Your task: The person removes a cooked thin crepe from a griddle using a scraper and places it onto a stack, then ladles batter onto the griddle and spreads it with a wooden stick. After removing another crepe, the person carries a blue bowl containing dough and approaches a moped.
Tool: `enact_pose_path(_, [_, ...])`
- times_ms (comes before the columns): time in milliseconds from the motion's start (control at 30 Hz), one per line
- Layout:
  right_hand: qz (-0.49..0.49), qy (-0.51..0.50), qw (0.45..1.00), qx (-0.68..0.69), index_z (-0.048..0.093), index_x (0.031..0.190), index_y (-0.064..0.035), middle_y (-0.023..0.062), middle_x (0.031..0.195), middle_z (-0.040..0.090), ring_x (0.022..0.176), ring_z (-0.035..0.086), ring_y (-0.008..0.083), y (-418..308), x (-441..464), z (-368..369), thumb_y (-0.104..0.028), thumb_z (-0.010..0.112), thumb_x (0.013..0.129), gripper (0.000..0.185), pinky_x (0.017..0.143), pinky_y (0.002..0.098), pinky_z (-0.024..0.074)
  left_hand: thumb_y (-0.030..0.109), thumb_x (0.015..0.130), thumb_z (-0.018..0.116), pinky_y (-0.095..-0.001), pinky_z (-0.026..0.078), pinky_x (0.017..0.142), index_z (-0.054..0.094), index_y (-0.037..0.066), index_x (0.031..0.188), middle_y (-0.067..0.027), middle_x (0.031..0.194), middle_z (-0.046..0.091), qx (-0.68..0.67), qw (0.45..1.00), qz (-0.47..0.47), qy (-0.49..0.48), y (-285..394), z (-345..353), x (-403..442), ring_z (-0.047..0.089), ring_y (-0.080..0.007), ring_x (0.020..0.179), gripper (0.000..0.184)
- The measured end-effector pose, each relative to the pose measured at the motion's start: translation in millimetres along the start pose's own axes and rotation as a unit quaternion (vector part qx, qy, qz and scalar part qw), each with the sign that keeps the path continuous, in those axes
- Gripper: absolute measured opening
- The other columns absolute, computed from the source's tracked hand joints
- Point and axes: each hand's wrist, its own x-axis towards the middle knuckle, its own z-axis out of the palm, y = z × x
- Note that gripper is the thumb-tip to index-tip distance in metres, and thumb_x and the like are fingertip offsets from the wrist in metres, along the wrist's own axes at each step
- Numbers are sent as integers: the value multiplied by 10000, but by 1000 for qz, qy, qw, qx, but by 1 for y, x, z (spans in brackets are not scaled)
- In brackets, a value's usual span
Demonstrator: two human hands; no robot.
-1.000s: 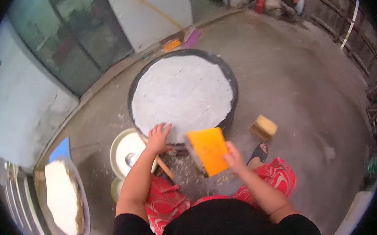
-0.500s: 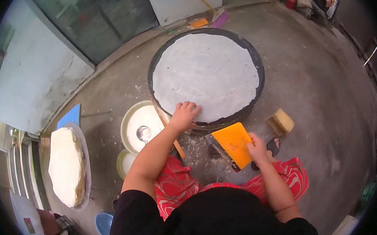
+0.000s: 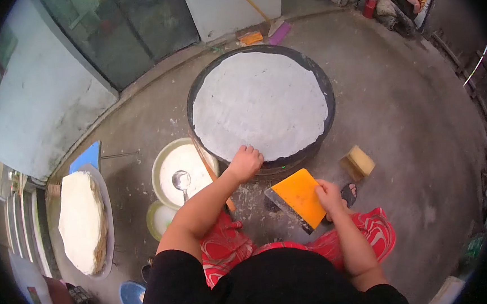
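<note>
Grey concrete floor (image 3: 404, 107), pale stained walls (image 3: 42, 98)

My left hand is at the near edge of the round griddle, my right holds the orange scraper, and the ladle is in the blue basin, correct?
The ladle's place is wrong: the head view shows the ladle in the batter bowl. Left hand at the griddle edge, right hand holding the scraper: correct.

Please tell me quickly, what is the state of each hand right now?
Left hand: fingers curled at the pale sheet's near edge; whether it grips cannot be told.
Right hand: closed on the orange scraper.
</note>
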Motion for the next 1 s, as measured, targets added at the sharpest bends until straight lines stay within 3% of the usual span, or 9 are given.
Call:
enact_pose_path(67, [102, -24, 990, -98, 617, 980, -51, 169, 748, 629, 702, 616, 321, -14, 2, -5, -236, 547, 786, 277, 663, 349, 467, 151, 648, 569, -350, 395, 644, 533, 74, 722, -69, 694, 524, -25, 999, -32, 20, -3, -2, 2, 519, -235, 722, 112])
enact_pose_path(200, [25, 64, 993, -96, 581, 1073, -36, 196, 915, 618, 857, 614, 278, -18, 4, -5, -281, 584, 805, 363, 748, 323, 456, 106, 641, 581, -365, 404, 643, 549, 71, 722, -66, 682, 531, -88, 982, -114, 126, -10, -48, 9, 529, -245, 712, 94])
enact_pose_path(267, [-48, 117, 976, -176, 423, 1256, -87, 227, 945, 597, 885, 572, 381, -5, 12, -5, -305, 614, 766, 569, 746, 415, 449, 96, 639, 585, -365, 406, 651, 557, 71, 730, -65, 690, 535, -91, 977, -119, 154, -13, -80, 10, 530, -247, 716, 98])
enact_pose_path(500, [-38, 197, 968, -154, 120, 1384, -153, 226, 1206, 470, 1072, 473, 400, -38, 44, -9, -200, 714, 662, 936, 874, 400, 404, 76, 627, 601, -359, 431, 622, 578, 80, 736, -53, 674, 549, -109, 966, -144, 184, -23, -165, -19, 538, -242, 673, 111])
enact_pose_path(567, [-126, 210, 942, -228, 140, 1382, -183, 220, 1227, 455, 1109, 451, 387, -45, 48, -4, -179, 713, 660, 922, 900, 385, 393, 79, 629, 604, -360, 438, 606, 581, 81, 735, -54, 664, 548, -123, 960, -155, 197, -27, -186, -34, 541, -244, 661, 109])
enact_pose_path(600, [-135, 206, 949, -197, 383, 1285, -151, 197, 1247, 448, 1134, 443, 352, -52, 47, 1, -162, 692, 675, 684, 906, 370, 391, 82, 633, 606, -361, 446, 600, 586, 82, 738, -58, 664, 553, -133, 954, -174, 206, -29, -198, -41, 549, -249, 666, 106])
enact_pose_path(700, [-191, 169, 951, -174, 586, 1040, -80, 163, 1112, 562, 993, 564, 282, -28, 59, 7, -144, 651, 721, 333, 804, 331, 444, 101, 664, 603, -365, 463, 610, 613, 85, 786, -74, 706, 584, -139, 941, -225, 212, -51, -219, -64, 568, -277, 696, 124])
enact_pose_path(833, [-111, 82, 988, -71, 625, 850, -39, 117, 857, 637, 750, 615, 188, -118, 65, 14, -131, 608, 765, 126, 651, 283, 459, 105, 732, 550, -357, 475, 645, 635, 59, 892, -132, 803, 628, -214, 874, -375, 223, -120, -228, -106, 606, -280, 700, 187])
enact_pose_path(1000, [-335, 45, 939, -66, 608, 853, -23, 100, 690, 599, 608, 579, 154, -280, 75, 65, -134, 589, 796, 126, 566, 260, 431, 25, 812, 463, -231, 434, 690, 610, -6, 933, -19, 813, 610, -344, 742, -401, 412, -217, -269, -211, 537, -92, 751, 193])
